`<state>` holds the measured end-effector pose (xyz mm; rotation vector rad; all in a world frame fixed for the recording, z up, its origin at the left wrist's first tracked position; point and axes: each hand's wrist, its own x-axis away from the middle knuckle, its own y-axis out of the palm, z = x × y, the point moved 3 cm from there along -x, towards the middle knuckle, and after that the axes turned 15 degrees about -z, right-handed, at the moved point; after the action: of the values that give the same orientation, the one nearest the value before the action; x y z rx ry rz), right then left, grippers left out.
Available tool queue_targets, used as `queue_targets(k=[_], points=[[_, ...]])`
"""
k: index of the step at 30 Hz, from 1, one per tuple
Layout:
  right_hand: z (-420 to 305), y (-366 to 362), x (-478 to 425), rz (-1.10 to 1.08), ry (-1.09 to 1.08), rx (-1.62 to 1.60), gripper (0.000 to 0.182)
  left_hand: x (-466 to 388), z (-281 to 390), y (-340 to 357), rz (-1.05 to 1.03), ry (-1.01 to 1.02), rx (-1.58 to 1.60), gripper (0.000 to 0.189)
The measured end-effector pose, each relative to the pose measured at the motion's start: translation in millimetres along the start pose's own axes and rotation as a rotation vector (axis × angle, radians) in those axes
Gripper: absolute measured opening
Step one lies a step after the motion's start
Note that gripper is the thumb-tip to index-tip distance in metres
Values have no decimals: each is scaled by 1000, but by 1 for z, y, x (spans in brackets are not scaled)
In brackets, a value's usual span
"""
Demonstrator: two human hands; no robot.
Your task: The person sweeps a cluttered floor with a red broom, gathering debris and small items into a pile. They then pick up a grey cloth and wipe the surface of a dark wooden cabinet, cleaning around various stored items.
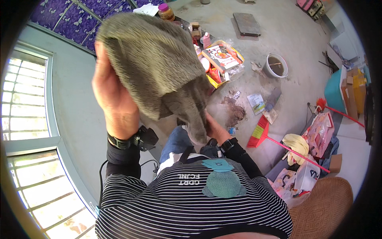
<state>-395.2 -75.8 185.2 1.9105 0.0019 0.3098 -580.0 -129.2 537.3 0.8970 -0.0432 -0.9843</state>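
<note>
A fuzzy grey-green plush fabric item (152,59) is held up in front of me, with a loose flap (189,110) hanging from its lower right part. My left hand (115,95) grips it by its left side, thumb along the outer edge. At the lower right, my right hand (218,128) is against the item behind the flap; its fingers are hidden by the cloth. The fabric covers whatever lies directly beneath it.
A yellow box of packaged goods (222,59) and a white bucket of murky liquid (273,65) stand ahead. On the right lie a red broom (259,134), bags (319,134) and a brown woven seat (322,209). A barred window (27,95) is at left.
</note>
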Motion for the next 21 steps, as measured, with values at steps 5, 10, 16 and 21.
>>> queue_targets(k=[5,10,16,21], points=[[-55,-10,-45,281,-382,179,33,4,-28,-93,259,-154,-73,26],[-103,-7,-92,488,-546,674,30,-3,-85,-226,250,-356,147,24],[-100,-21,-119,809,-371,1333,27,-10,-166,-346,344,-591,309,20],[-98,-81,-160,740,-54,1907,44,8,-229,-484,822,-710,-348,15]])
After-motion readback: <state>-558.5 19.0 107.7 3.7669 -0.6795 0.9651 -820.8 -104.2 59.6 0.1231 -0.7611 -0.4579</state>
